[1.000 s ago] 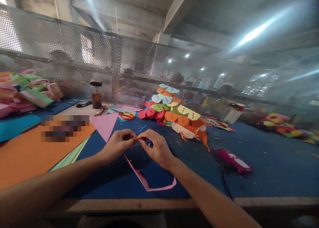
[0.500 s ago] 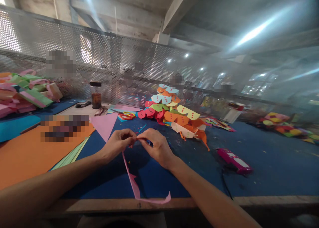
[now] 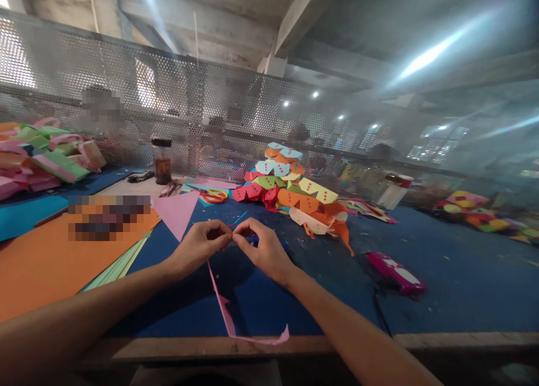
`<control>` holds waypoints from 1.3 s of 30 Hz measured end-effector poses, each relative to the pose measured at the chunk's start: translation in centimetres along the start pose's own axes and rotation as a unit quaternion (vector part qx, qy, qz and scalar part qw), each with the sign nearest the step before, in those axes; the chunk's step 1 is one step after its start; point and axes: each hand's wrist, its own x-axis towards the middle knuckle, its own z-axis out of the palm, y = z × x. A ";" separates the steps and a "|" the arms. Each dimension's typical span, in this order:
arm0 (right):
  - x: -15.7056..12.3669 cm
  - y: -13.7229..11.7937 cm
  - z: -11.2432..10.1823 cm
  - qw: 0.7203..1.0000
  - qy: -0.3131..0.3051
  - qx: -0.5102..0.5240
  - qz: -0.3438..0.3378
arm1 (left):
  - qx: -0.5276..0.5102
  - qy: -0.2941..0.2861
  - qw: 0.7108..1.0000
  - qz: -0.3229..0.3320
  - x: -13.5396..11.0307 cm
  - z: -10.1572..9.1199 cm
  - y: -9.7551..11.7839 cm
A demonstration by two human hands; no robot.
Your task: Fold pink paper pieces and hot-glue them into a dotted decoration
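My left hand (image 3: 206, 241) and my right hand (image 3: 266, 250) meet fingertip to fingertip above the blue table. Each is closed in a pinch; whatever lies between the fingertips is hidden or too small to name. Below my left hand a thin pink paper strip (image 3: 227, 319) runs down to the table's front edge, its lower end bent to the right. Whether its upper end touches that hand, I cannot tell. Just beyond my left hand lies a pink paper triangle (image 3: 177, 210). A small blue object (image 3: 253, 240) shows partly behind my right hand.
Folded paper shapes with red dots (image 3: 295, 192) are heaped beyond my hands, near yellow-and-red scissors (image 3: 214, 195). Orange sheets (image 3: 46, 273) lie left, a corded magenta device (image 3: 396, 272) right. A dark-lidded jar (image 3: 163, 162) stands before a perforated metal screen (image 3: 236, 105).
My fingertips have shifted slightly and stay pinched together. The pink strip and the things on the table lie as before.
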 end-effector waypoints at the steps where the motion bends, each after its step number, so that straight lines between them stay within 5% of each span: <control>1: 0.0 0.0 0.0 1.000 0.000 0.000 0.006 | 0.003 0.000 1.000 0.003 0.0 0.0 0.0; 39: 0.1 -0.1 -0.1 0.998 -0.033 0.009 0.052 | 0.092 0.035 0.995 0.030 -0.2 0.2 0.1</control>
